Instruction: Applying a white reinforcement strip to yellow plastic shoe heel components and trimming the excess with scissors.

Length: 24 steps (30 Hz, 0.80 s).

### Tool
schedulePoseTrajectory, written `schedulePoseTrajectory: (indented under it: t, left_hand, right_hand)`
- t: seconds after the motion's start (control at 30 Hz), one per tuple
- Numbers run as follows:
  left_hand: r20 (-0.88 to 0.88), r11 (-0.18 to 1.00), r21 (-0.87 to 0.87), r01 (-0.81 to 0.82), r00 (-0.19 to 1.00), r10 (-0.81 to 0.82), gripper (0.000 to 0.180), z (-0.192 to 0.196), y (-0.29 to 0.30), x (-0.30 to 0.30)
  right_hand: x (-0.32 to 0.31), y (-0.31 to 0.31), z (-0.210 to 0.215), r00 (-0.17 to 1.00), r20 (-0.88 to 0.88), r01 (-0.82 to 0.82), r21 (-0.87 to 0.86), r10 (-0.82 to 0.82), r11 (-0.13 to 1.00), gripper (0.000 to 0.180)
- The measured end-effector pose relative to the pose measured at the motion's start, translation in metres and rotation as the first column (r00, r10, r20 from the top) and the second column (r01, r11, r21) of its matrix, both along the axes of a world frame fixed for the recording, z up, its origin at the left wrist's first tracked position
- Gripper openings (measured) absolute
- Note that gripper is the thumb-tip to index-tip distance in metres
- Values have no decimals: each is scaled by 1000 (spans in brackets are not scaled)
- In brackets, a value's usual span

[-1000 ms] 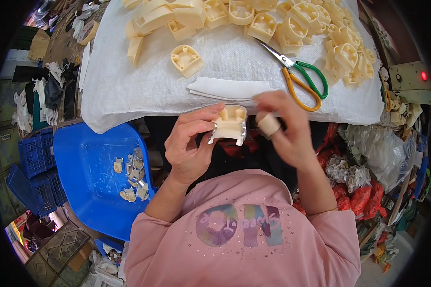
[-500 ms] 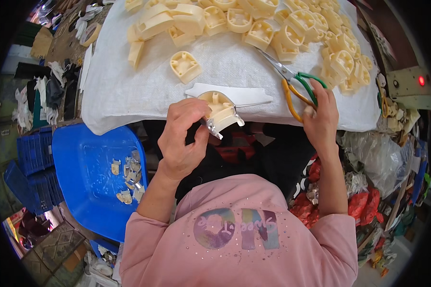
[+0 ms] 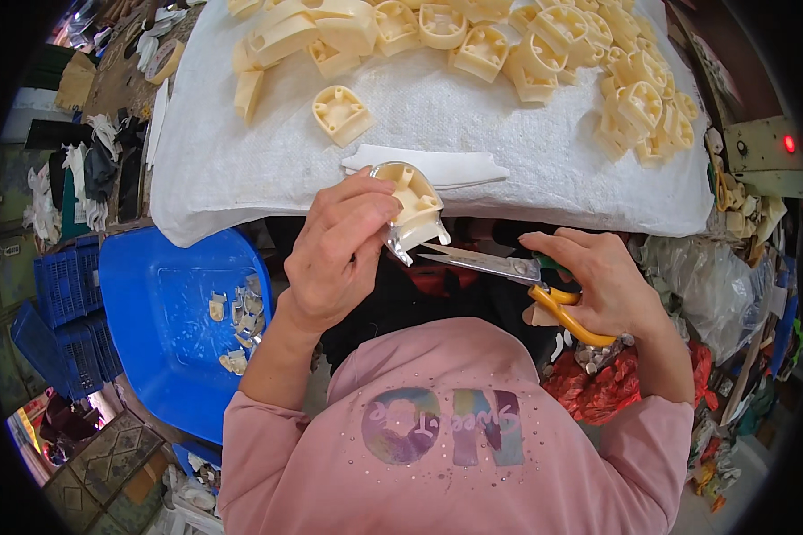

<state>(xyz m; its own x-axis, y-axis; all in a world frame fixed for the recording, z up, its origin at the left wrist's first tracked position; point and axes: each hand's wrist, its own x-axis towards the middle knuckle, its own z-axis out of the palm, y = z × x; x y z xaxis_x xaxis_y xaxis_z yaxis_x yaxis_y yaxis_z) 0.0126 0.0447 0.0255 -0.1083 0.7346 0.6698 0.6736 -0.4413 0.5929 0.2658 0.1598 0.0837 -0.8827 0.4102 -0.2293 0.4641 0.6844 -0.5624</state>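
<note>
Between the fingers of my left hand (image 3: 343, 241) is a cream plastic heel-shaped piece (image 3: 413, 201), hollow side up, with shiny silver material wrapped around its edge and hanging in loose ends below. My right hand (image 3: 598, 276) grips a pair of scissors (image 3: 500, 265) with orange and green handles. Their blades are slightly parted and point left, the tips close beside the loose silver ends; whether they touch I cannot tell. Behind the held piece, a white strip (image 3: 446, 166) lies on the cloth-covered table. A single cream piece (image 3: 342, 114) sits farther back.
Many cream pieces (image 3: 558, 53) are heaped along the far side of the white-covered table (image 3: 241, 178). A blue tub (image 3: 165, 339) on the left holds several silver-covered pieces (image 3: 245, 312). Red plastic bags (image 3: 589, 388) and clear plastic (image 3: 700, 285) lie at the right.
My right hand has lifted the scissors off the table and brought them down and left, turning the blades toward the held piece. My left hand keeps its hold, shifted only slightly.
</note>
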Motion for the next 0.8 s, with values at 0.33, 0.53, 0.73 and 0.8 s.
schedulePoseTrajectory:
  t: [0.33, 0.53, 0.73, 0.8]
  left_hand:
    - [-119, 994, 45, 100, 988, -94, 43, 0, 2, 5]
    - [-68, 990, 63, 127, 990, -123, 43, -3, 3, 7]
    - [-93, 990, 46, 134, 987, -130, 44, 0, 2, 9]
    - [-107, 990, 34, 137, 985, -133, 44, -1, 2, 9]
  right_hand:
    - [-7, 6, 9, 998, 40, -38, -18, 39, 999, 62]
    - [-4, 7, 4, 999, 14, -48, -5, 48, 999, 63]
    - [-2, 6, 2, 998, -9, -59, -4, 59, 998, 65]
    - [-2, 6, 2, 997, 21, -81, 51, 80, 995, 65]
